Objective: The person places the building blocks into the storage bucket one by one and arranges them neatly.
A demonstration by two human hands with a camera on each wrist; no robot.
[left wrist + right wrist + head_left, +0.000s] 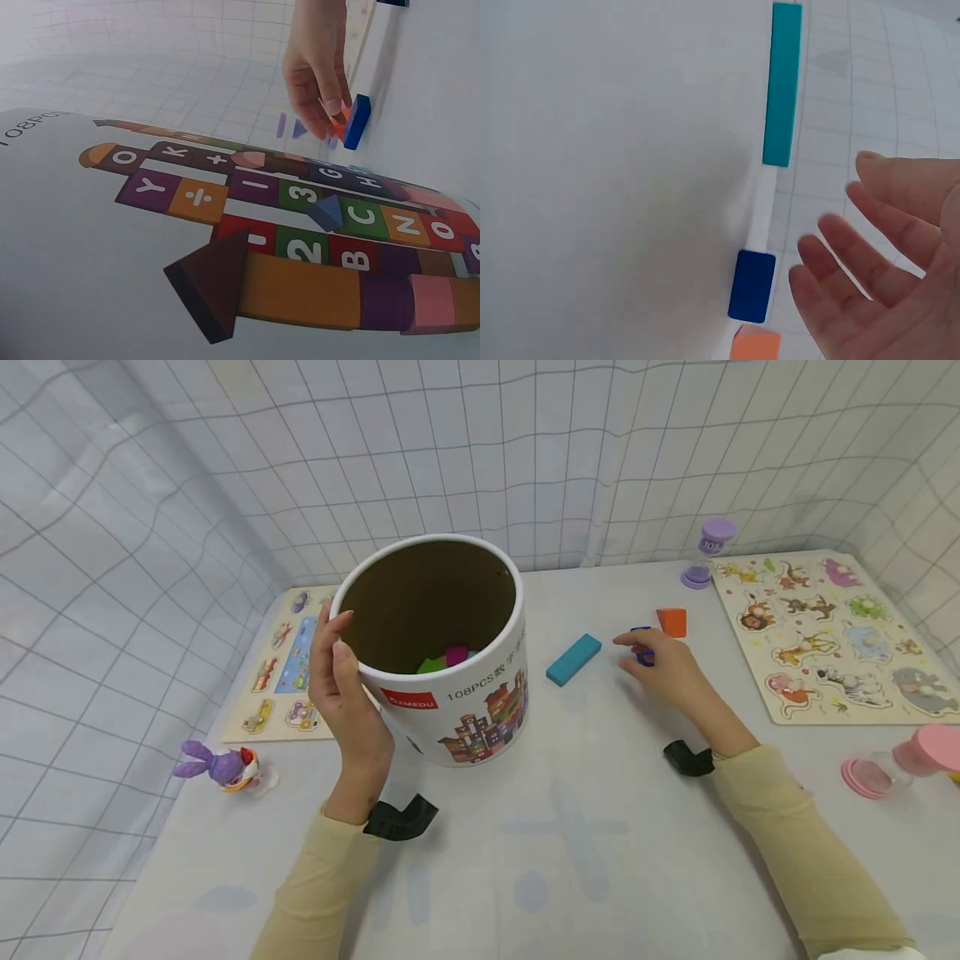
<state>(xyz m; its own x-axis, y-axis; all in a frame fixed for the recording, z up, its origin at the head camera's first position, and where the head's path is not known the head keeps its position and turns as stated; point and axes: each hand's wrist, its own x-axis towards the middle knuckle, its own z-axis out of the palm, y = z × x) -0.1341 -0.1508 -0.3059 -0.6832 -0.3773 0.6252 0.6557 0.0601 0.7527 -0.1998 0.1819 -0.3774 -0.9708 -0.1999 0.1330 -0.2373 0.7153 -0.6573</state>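
Observation:
A big white bucket [480, 718] with printed toy blocks on its side stands left of the middle in the head view. Several coloured blocks [457, 656] lie at its bottom. My left hand [348, 718] holds the bucket's left side at the rim, with fingertips hooked over the edge. Over a dark blue block [752, 286] hovers my right hand [667, 672], its fingers loosely spread and apart from the block in the right wrist view. A long teal block [573, 660] lies between the bucket and this hand. Just behind the hand sits an orange block [672, 622].
An animal puzzle board [757, 668] lies at the right, with a purple sand timer [705, 556] behind it and a pink one [900, 764] in front. Another puzzle board [277, 710] is partly hidden behind the bucket. A purple rabbit figure [225, 766] stands at the left.

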